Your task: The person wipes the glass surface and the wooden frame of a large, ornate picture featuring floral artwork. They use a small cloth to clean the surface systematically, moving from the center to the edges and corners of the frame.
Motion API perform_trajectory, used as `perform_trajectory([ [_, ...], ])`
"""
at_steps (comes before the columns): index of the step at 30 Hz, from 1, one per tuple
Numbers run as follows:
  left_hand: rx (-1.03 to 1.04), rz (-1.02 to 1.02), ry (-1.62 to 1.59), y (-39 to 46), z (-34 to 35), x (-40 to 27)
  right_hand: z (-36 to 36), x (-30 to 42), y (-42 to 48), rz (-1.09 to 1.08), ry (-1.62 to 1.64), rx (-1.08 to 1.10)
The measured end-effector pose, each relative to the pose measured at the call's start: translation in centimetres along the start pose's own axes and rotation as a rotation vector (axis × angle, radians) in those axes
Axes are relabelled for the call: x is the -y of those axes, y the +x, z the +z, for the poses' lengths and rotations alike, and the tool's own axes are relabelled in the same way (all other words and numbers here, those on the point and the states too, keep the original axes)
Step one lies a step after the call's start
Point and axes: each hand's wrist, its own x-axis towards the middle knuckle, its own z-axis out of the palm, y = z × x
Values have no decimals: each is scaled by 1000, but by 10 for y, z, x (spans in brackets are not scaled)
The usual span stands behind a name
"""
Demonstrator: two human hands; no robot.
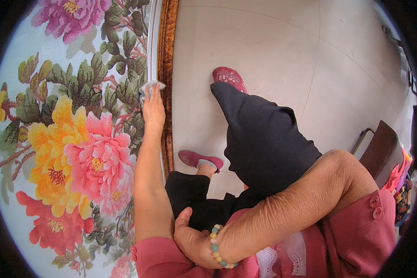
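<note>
My left hand (153,108) presses a crumpled grey-and-white cloth (152,87) onto the pale inner border of a large framed picture. The picture, which looks like cross-stitch, shows yellow, pink, red and purple peonies (99,163) with green leaves. Just right of the cloth runs the brown, mottled outer frame (168,55). My right arm crosses in front of my body, and my right hand (193,238) clasps my left arm near the elbow, thumb uppermost; its fingers are mostly hidden. A bracelet of green, yellow and pale beads (215,248) is on my right wrist.
Pale floor tiles (264,45) lie right of the frame. My feet, in dark red patterned shoes (227,78), stand there close to the frame. A brown chair (382,149) is at the right, with bright fabric (398,177) beside it.
</note>
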Motion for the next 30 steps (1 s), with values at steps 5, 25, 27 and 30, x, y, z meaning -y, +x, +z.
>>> perform_trajectory([
  [5, 21, 1, -134, -20, 18, -22, -2, 1, -8, 16, 13, -28],
  [25, -258, -154, -165, 151, -61, 56, 6, -23, -29, 202, 42, -12],
  [27, -245, -162, -151, 140, -59, 51, 6, -23, -30, 215, 35, -14],
  [30, -218, -152, -93, 118, -48, 31, 5, -20, -31, 222, 33, -23],
])
